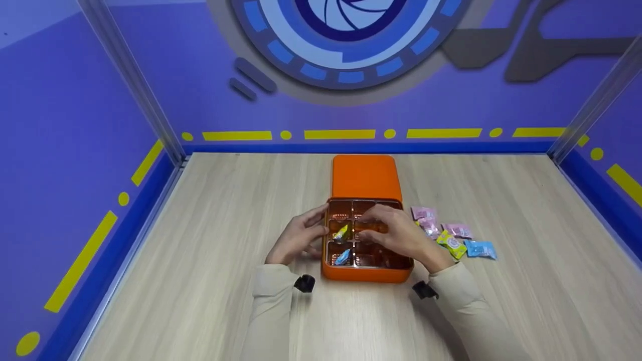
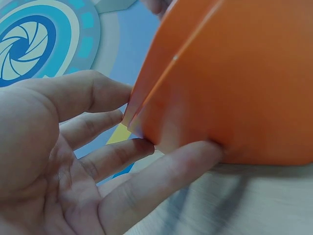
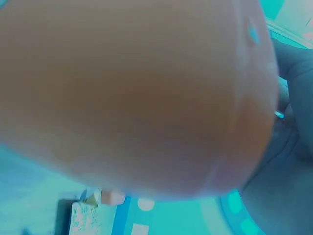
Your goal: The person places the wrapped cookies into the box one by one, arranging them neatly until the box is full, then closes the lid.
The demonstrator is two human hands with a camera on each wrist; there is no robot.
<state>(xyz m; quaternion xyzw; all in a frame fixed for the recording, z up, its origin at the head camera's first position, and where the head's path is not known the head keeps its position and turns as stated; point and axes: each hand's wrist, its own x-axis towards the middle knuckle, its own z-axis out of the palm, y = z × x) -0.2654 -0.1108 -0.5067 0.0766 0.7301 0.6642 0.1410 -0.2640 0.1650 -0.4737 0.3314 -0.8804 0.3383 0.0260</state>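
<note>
The orange box [image 1: 366, 274] stands on the table [image 1: 210, 311], its lid [image 1: 366, 176] at its far side; box and lid together run lengthwise near to far. We judge the filling barely begun: a yellow packet [image 1: 341, 233] and a blue packet [image 1: 343, 257] sit in left-column compartments, while pink packets [image 1: 457, 230], a loose yellow packet [image 1: 452, 244] and a loose blue packet [image 1: 480, 249] lie to the right. The left hand's [image 1: 299, 234] fingers, spread apart, touch the left wall; the right hand [image 1: 398, 235] hangs over the compartments, and we cannot tell whether it pinches anything.
</note>
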